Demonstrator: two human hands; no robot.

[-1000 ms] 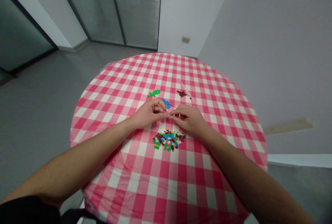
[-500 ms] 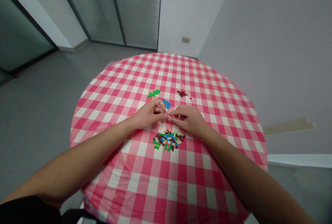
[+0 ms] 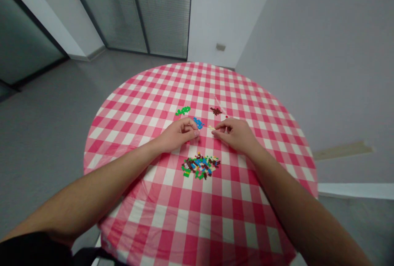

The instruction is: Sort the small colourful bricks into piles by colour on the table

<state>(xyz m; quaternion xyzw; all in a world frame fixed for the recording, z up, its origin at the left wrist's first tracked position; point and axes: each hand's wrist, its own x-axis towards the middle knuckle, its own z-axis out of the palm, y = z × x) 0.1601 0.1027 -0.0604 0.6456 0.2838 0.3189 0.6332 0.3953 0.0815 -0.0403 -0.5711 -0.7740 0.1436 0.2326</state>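
Left hand [image 3: 180, 134]: curled, grip contents cannot be told.
Right hand [image 3: 235, 134]: loosely curled, grip unclear; yellow piece [image 3: 211, 127] seen just beside fingertips [image 3: 214, 132].
Mixed brick pile [image 3: 200, 166]: kept nearer the body than both grips.

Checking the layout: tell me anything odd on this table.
A tiny red plastic brick lies alone on the pink-and-white checked tablecloth, just right of the dark-brown brick cluster. It looks odd because the green brick cluster and blue brick cluster are grouped by colour, yet it has no group.
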